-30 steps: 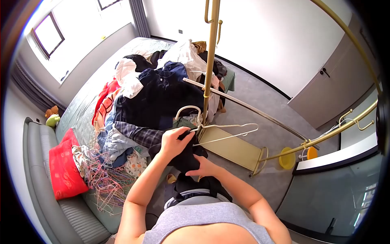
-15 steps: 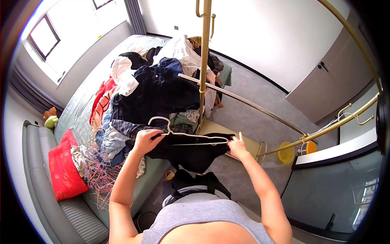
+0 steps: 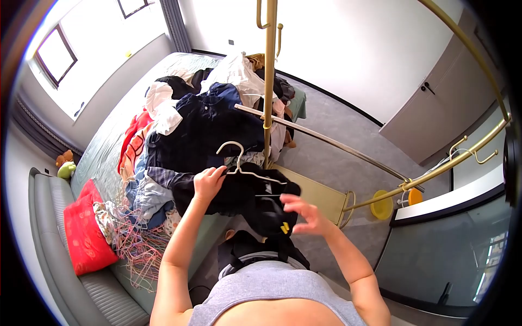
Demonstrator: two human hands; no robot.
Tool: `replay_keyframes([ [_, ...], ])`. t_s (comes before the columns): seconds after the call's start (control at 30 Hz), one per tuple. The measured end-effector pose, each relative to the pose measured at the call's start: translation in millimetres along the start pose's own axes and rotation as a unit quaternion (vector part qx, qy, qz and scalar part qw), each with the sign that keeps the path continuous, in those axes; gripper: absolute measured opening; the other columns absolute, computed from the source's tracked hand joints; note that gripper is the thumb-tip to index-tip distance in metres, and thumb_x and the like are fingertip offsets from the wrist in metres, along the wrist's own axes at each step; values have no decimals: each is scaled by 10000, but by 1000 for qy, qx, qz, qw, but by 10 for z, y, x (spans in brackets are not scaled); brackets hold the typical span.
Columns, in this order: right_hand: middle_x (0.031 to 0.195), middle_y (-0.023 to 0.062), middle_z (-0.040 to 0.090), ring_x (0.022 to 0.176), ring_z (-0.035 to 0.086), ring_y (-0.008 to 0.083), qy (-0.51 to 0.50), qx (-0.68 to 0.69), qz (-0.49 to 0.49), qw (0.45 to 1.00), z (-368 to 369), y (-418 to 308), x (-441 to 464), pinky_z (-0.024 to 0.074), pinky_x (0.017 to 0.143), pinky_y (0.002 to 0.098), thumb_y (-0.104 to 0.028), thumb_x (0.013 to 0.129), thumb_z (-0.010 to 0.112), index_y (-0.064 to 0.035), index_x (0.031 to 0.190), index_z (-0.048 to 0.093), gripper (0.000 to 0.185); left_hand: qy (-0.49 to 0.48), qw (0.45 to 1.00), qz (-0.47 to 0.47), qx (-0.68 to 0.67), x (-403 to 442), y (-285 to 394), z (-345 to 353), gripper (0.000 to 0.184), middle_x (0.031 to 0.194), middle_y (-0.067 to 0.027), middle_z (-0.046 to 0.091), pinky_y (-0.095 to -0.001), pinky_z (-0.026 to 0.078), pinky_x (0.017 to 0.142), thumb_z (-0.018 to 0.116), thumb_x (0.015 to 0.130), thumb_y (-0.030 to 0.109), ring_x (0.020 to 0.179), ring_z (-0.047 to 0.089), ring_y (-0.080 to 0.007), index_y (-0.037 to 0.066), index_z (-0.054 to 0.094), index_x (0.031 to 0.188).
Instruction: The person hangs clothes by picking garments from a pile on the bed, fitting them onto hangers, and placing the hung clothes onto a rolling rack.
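Note:
A black garment hangs in front of me, spread on a white clothes hanger whose hook points up. My left hand is closed on the garment's left end, beside the hanger's left arm. At the other end, my right hand is apart from the cloth, or just at its edge, with its fingers spread. Small yellow marks show low on the garment, close to the right fingertips. Part of the hanger's bar is hidden by the black cloth.
A gold clothes rack with a silver rail stands ahead. Piled clothes cover part of the bed. Tangled hangers lie near a red pillow. A yellow basin sits on the floor.
My right hand has let go of the garment's right end and moved slightly left and down, fingers opening. That end now droops, showing yellow marks. The hanger's hook has shifted right.

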State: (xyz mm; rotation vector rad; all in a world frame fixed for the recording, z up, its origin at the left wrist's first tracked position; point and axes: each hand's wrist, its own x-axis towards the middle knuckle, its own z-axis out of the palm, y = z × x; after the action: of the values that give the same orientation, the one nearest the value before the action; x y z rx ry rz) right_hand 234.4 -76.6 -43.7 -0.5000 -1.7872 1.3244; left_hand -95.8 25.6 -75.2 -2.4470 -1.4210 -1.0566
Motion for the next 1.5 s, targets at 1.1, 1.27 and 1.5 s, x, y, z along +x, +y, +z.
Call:
replay_keyframes([
  [1.1,572,-7,546,614,569,108,464,-258,329,781,-191,385,110,414,603,246,-188,864,608,-32,846,667,168,-9,969,45,-243,1050,-52,1294,296,1063,-91,629,-372,460,883,635,701,53,994,579,-289,73,671,994],
  [1.27,572,-71,487,468,395,19,563,-96,301,764,6,977,-81,312,439,192,-203,876,618,-7,880,667,202,-205,945,-52,-251,644,359,1996,496,1275,-169,482,-400,424,927,619,799,145,1117,490,-358,113,493,1278],
  [1.5,554,-66,473,473,397,18,611,-68,310,725,-435,1006,-634,307,440,202,-226,871,631,1,915,657,232,-253,918,-27,-303,787,986,2426,609,1256,-209,446,-401,412,935,625,781,157,1139,462,-373,74,366,1326],
])
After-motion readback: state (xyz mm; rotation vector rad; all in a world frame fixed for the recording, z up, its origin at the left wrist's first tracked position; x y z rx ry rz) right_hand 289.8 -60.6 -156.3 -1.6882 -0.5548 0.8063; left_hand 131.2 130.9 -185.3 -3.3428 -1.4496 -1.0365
